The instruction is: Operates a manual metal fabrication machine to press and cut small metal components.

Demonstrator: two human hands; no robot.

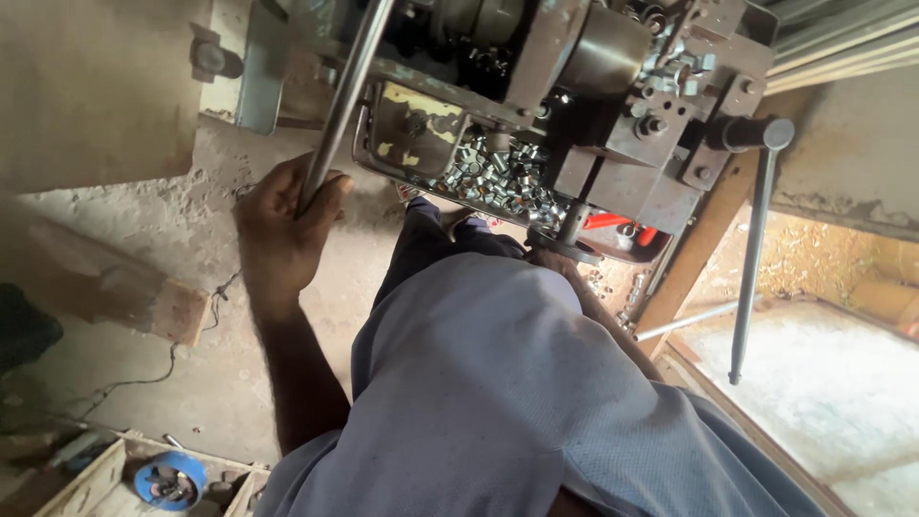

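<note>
Long grey steel lever bar point(347, 96), slanted, gripped at its lower end

Single head view, looking steeply down, close over torso onto machine point(613, 105), seemingly tilted

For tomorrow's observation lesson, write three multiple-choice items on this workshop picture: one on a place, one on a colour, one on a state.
1. Where do the small metal rings lie?
A. in a tray under the machine
B. in the wooden box
C. on the plank

2. What colour is the round tin in the wooden box?
A. red
B. blue
C. green

3. What is the left hand doing?
A. lying flat on the floor
B. gripping a long metal lever
C. hanging free

Answers: 1 A, the rings fill the machine's tray; 2 B, the tin is plainly blue; 3 B, the fingers wrap the lever.
</note>
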